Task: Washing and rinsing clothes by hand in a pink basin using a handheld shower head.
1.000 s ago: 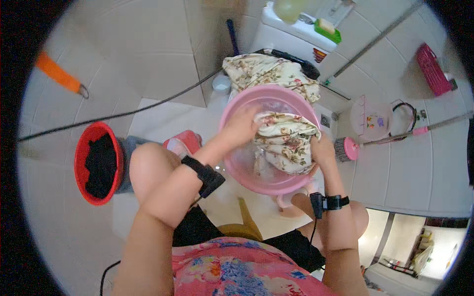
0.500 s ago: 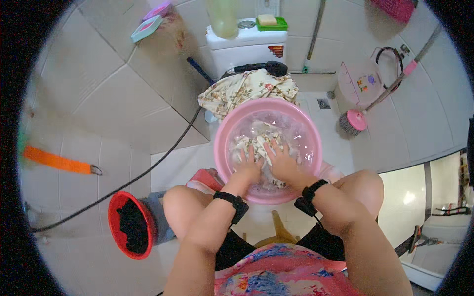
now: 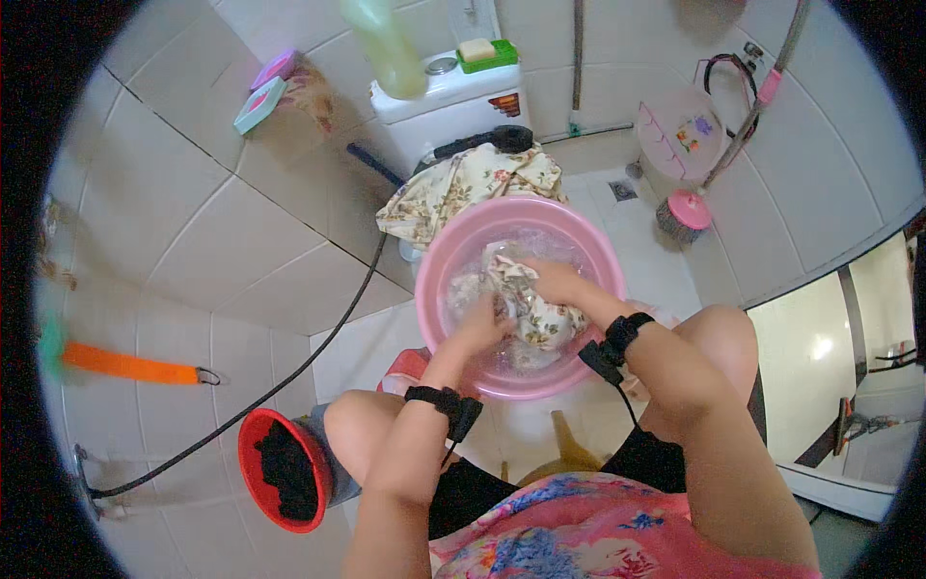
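Note:
A pink basin (image 3: 432,328) of sudsy water stands between my knees, with a wet cream cloth with a floral print (image 3: 552,324) bunched up in it. My left hand (image 3: 485,326) is in the basin at the cloth's left side, its fingers curled into the fabric and partly hidden. Across the cloth's upper part lies my right hand (image 3: 558,282), closed on a fold of it. One part of the cloth bulges above the water beneath my right hand.
Beyond the basin, more floral fabric (image 3: 463,188) lies heaped before a white toilet tank (image 3: 453,101) carrying a green soap dish (image 3: 490,56) and a bottle (image 3: 386,53). A red bucket (image 3: 253,487) with dark cloth stands left; a pink brush (image 3: 687,210) leans right. A black hose (image 3: 289,362) crosses the left side.
My hands were spread flat, pressing on the cloth; now they are curled into it. The cloth has been gathered and partly lifted, and the whole view has shifted slightly.

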Motion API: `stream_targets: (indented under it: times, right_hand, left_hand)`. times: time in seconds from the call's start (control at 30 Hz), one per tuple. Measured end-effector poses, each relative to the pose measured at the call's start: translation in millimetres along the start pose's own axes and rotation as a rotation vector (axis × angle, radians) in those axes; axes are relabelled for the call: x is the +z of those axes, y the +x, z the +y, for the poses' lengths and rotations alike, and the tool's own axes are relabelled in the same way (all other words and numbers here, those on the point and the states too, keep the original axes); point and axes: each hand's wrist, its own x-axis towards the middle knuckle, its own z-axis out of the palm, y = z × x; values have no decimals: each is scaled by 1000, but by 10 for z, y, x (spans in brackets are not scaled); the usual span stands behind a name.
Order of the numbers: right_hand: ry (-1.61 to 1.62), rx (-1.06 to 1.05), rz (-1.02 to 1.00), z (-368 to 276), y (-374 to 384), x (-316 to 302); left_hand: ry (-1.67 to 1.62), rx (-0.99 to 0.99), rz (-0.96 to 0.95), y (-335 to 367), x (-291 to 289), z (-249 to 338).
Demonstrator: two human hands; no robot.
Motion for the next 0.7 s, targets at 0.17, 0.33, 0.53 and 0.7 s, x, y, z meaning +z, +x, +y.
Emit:
stream_targets:
  times: [0.17, 0.33, 0.53, 0.7]
  right_hand:
    - [53, -395, 225, 228, -204, 175]
    - [-97, -539, 258, 215, -623, 41]
    - [-835, -181, 664, 657, -713, 733]
    - [-703, -56, 251, 504, -649, 762]
  left_hand:
    - [-251, 268, 426, -160, -56, 317]
    - [-55, 324, 323, -476, -260, 681]
    - [585, 230, 336, -497, 223, 456]
    - [633, -1, 62, -387, 271, 330]
